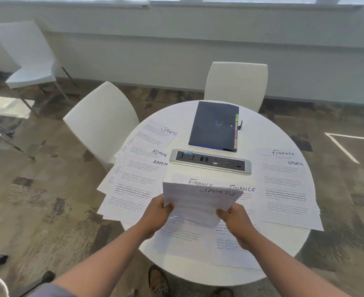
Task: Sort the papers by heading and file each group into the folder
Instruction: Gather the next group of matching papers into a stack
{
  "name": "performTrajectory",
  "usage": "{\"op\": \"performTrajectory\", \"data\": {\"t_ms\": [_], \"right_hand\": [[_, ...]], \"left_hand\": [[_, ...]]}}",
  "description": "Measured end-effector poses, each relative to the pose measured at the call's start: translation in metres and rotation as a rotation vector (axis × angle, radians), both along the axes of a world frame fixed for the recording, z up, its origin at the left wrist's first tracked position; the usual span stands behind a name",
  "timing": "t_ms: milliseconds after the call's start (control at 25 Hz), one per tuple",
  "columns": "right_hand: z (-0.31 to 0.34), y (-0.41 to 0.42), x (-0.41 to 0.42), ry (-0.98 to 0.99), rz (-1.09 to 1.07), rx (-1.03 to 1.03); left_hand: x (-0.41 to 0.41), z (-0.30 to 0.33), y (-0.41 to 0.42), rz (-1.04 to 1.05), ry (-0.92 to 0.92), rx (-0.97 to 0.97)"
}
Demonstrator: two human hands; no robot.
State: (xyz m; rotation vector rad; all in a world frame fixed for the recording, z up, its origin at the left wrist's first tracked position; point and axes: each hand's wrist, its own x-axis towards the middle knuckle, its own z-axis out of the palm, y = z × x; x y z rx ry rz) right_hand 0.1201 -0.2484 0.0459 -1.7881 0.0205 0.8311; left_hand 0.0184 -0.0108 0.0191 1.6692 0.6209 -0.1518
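I pinch the SPORTS sheet [200, 202] by both side edges, left hand [155, 213] and right hand [235, 219] curled round it. Beneath my fingers lie FINANCE sheets [242, 190]; dropping it there could mix the headings.

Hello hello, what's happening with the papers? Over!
Left hand and right hand both grip the SPORTS sheet above the table. Dark folder lies closed, far side. Nothing filed; other sheets spread around.

Round table [198, 273]: white. Folder [214, 125] at 12 o'clock: dark navy, marked with a blue smile, edged with yellow, pink and orange tabs. Papers [284, 185]: white, printed in black, headed in black handwriting. Socket panel [210, 162]: silver rim, dark face. Chairs [100, 123]: white. Carpet [48, 200]: mottled brown, beige and grey.
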Motion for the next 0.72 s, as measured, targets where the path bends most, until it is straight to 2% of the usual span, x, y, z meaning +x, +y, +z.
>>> {"op": "performTrajectory", "data": {"t_ms": [280,520,720], "right_hand": [[0.000,0.031,-0.005,-0.051,-0.084,-0.087],[-0.010,0.037,-0.011,-0.096,-0.138,-0.126],[-0.022,0.032,-0.009,-0.060,-0.034,-0.102]], "left_hand": [[0.003,-0.013,0.031,-0.108,-0.045,-0.062],[0.012,-0.017,0.040,-0.144,-0.047,-0.018],[0.012,-0.006,0.032,-0.119,0.003,-0.010]]}}
